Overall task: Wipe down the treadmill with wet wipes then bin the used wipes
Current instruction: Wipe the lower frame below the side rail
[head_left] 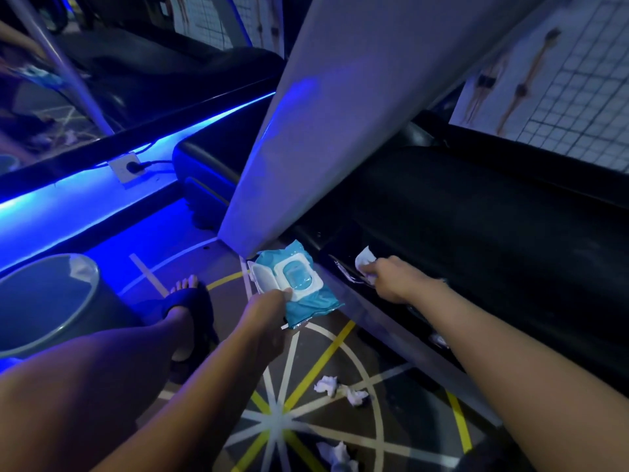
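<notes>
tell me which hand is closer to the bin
Left. The left hand, gripping the wipes pack, is right of the bin; the right hand is farther right, holding a wipe on the treadmill.

The person's left forearm [204, 386], right of the round grey plastic bin [44, 301], is bare along all its visible length, and so is the right forearm [510, 352], much farther right of the bin. The left hand [269, 310] and the right hand [391, 279] are bare as well. Just right of the bin, the left leg [102, 369] shows bare at thigh, knee and shin. Its foot, beside the bin's right wall, wears a dark blue-black slide sandal [189, 301] with one broad padded strap across the instep and an open front where the toes [185, 283] show. A thick dark sole edges the foot on the side away from the bin.
</notes>
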